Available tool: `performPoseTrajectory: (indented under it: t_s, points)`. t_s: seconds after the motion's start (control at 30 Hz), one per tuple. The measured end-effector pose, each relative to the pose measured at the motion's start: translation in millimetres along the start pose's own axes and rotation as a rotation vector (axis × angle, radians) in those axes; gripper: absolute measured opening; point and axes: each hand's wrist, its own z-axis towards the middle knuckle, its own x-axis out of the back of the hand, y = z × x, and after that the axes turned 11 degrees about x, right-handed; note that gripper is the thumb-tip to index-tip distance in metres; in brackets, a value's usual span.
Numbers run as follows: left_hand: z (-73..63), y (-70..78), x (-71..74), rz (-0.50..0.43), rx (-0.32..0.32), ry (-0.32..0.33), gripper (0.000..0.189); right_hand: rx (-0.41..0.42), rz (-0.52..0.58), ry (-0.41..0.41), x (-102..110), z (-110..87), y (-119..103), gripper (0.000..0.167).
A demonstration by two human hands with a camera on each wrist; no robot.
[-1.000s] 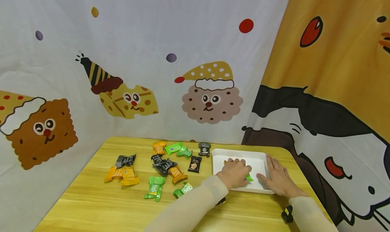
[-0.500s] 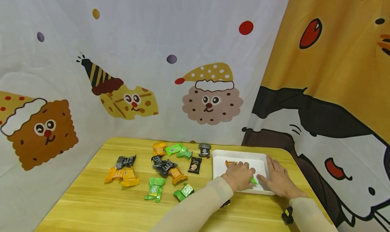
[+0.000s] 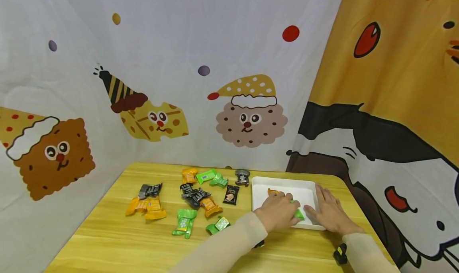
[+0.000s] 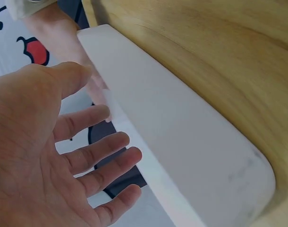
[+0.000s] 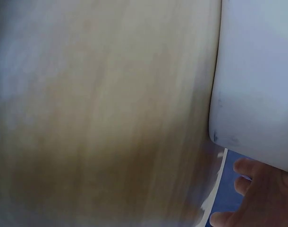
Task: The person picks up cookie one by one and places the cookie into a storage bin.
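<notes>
HEAD: green snack packet (image 3: 299, 215) was partly covered inside white tray (image 3: 261, 189) by left hand (image 3: 279, 211); orange snack packet (image 3: 273, 191) was partly hidden there; right hand (image 3: 331, 212) was laid, fingers straight, along tray's right rim | LEFT WRIST: left hand's fingers were spread wide at tray's rim | RIGHT WRIST: tabletop (image 5: 111, 94) was shown beside tray's corner

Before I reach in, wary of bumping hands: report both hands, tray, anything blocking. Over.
Left hand over white tray, fingers apart. Right hand at tray's right end. Orange packet and green packet inside, left hand partly covering both.
</notes>
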Motion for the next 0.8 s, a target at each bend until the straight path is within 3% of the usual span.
performPoseTrajectory:
  t_s: [0.5,0.8]
  points:
    - [-49.5,-33.6,26.1,-0.062,-0.040,0.008,0.048,-0.021,0.047,-0.033,4.3,2.0,3.0,0.116]
    - [-70.3,-59.0,24.8,-0.053,-0.043,0.046,0.049,-0.006,0.013,-0.051,9.7,2.8,7.0,0.114]
